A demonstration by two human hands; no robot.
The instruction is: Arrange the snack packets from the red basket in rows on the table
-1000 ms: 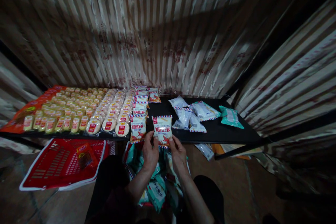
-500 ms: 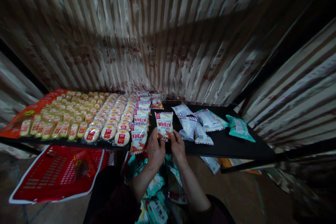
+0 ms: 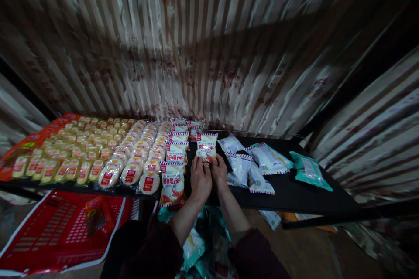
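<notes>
Between my two hands is a white snack packet (image 3: 206,146) with red lettering and a striped top edge. My left hand (image 3: 200,179) grips its lower left corner, and my right hand (image 3: 219,172) holds the lower right one. Just left of it, a column of matching snack packets (image 3: 173,183) lies overlapped from front to back, with one more packet (image 3: 195,128) at the back beside them. To the right, several of these packets (image 3: 240,168) lie loose with their backs up, near a teal packet (image 3: 310,170).
The black shelf (image 3: 304,198) also bears rows of round wrapped cakes (image 3: 132,173), small yellow wrapped cakes (image 3: 67,168) and orange bags (image 3: 16,150). Below are a red basket (image 3: 55,218) and a pile of teal packets (image 3: 194,244). A striped curtain (image 3: 209,52) hangs behind.
Both hands have carried the packet farther back over the shelf, toward the single packet at the rear. The camera view has shifted slightly closer.
</notes>
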